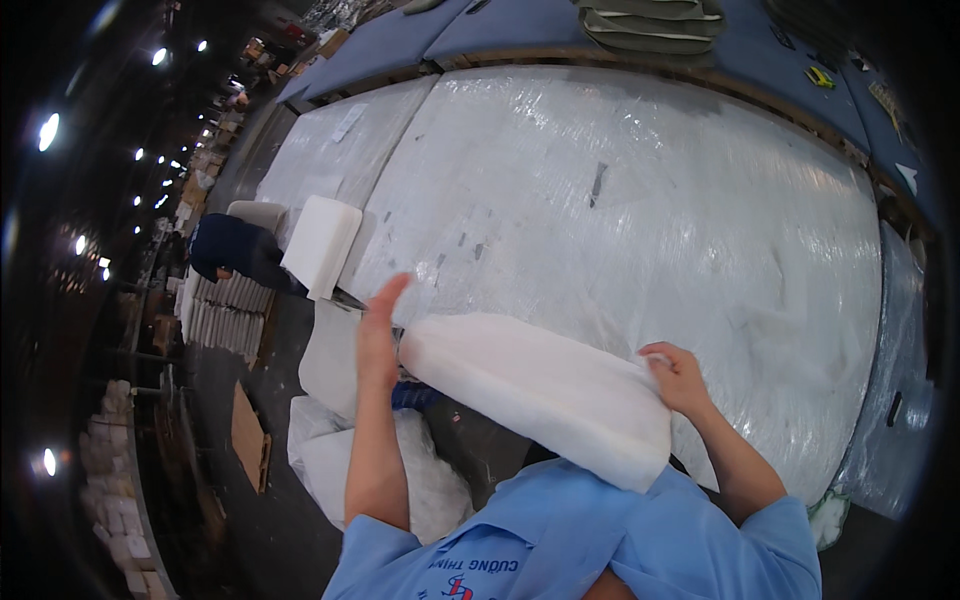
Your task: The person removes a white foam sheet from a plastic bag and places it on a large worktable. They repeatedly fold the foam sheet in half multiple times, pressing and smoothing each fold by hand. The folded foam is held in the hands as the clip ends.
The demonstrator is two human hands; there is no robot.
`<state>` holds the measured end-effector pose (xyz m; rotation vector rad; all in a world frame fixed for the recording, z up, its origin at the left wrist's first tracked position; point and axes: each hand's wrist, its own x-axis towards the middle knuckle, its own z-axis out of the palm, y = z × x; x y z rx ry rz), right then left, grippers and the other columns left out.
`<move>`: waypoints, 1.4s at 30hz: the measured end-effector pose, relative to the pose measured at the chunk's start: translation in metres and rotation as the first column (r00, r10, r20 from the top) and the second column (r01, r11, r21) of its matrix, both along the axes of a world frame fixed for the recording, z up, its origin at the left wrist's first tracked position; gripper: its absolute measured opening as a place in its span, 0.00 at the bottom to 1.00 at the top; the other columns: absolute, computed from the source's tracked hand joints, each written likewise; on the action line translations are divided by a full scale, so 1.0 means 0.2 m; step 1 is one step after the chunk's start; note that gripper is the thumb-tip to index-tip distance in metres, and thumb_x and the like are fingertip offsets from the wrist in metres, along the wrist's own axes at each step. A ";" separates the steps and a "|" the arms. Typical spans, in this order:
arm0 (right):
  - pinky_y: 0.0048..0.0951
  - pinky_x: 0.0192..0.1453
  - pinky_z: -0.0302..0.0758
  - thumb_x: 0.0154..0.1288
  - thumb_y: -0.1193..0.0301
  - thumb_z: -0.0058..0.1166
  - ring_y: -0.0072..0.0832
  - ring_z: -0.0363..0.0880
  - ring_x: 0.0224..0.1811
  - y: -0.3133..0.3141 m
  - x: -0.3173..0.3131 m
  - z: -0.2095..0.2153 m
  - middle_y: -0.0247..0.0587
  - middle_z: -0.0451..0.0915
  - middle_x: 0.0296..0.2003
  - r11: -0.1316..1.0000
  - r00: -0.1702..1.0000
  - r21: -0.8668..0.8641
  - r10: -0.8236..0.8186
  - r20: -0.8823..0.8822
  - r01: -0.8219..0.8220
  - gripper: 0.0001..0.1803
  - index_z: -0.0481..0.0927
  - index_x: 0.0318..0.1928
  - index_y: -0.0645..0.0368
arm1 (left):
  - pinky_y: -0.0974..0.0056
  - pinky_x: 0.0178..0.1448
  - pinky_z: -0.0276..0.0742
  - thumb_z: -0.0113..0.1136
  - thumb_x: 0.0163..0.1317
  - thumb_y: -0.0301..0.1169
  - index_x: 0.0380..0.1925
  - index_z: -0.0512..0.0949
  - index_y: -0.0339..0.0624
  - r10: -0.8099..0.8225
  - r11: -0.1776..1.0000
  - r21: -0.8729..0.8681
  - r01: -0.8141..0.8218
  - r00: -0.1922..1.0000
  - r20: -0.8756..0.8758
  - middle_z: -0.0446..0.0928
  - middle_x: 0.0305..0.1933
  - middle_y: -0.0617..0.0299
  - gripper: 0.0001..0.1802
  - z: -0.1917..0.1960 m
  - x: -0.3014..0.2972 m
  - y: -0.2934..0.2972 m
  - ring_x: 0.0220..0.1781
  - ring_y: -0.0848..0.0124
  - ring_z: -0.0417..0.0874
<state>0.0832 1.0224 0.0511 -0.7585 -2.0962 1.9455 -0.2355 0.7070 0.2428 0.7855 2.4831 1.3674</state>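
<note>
While I watch through the head camera, I log these items: a thick white foam pad (pixel 540 395), long and soft-edged, held in the air between my two hands, over the near edge of the work table (pixel 650 230) and just above my blue shirt (pixel 600 540). My right hand (pixel 678 378) is closed on the pad's right end, fingers curled over its upper corner. My left hand (pixel 378 330) is open and flat, fingers straight and pointing up, its palm pressed against the pad's left end; it clasps nothing. The pad slopes down from its left end toward my chest. The table is wide, wrapped in glossy clear plastic film, with a few small dark marks on its middle. At its far edge lies a strip of blue fabric covering (pixel 520 25), and on that, near the far right corner, a stack of folded grey-green pieces (pixel 655 25). At the table's left edge a second white foam block (pixel 320 245) stands tilted, beside another person in dark blue clothing (pixel 240 250). Below my left arm, on the floor, sits a heap of white material in clear bags (pixel 425 480); further left lie a flat piece of brown cardboard (pixel 248 435) and rows of stacked white pieces (pixel 225 310).
</note>
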 end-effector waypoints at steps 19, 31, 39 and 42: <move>0.34 0.61 0.81 0.73 0.66 0.54 0.34 0.84 0.56 -0.13 0.16 0.02 0.48 0.83 0.57 0.683 0.983 -0.714 -0.037 0.178 0.155 0.26 0.75 0.67 0.63 | 0.48 0.69 0.78 0.50 0.79 0.46 0.60 0.80 0.38 -0.321 0.556 0.737 -0.384 0.719 0.617 0.82 0.63 0.52 0.25 -0.58 0.03 0.00 0.65 0.56 0.82; 0.32 0.66 0.77 0.67 0.69 0.54 0.33 0.82 0.59 0.03 -0.32 -0.42 0.47 0.85 0.57 0.937 0.966 -0.300 0.227 0.126 -0.181 0.28 0.82 0.67 0.55 | 0.50 0.87 0.38 0.38 0.79 0.39 0.38 0.86 0.36 -0.360 0.765 0.640 0.072 0.872 0.332 0.69 0.79 0.51 0.26 -0.05 0.26 0.32 0.88 0.54 0.43; 0.44 0.47 0.81 0.69 0.56 0.59 0.44 0.88 0.42 0.14 -0.23 -0.40 0.48 0.89 0.39 0.912 0.954 0.406 -0.080 0.289 -0.047 0.18 0.88 0.45 0.58 | 0.41 0.86 0.36 0.53 0.68 0.21 0.45 0.88 0.42 -0.374 0.897 0.172 0.406 0.907 -0.194 0.73 0.75 0.47 0.15 -0.21 0.73 0.51 0.87 0.44 0.50; 0.34 0.39 0.76 0.76 0.54 0.54 0.29 0.80 0.32 0.02 -0.20 0.03 0.41 0.84 0.31 0.997 0.987 0.002 0.080 0.140 -0.081 0.19 0.86 0.42 0.58 | 0.35 0.85 0.31 0.55 0.66 0.21 0.50 0.88 0.41 -0.359 0.925 0.040 0.378 0.902 -0.240 0.71 0.76 0.46 0.17 -0.15 0.79 0.53 0.86 0.38 0.50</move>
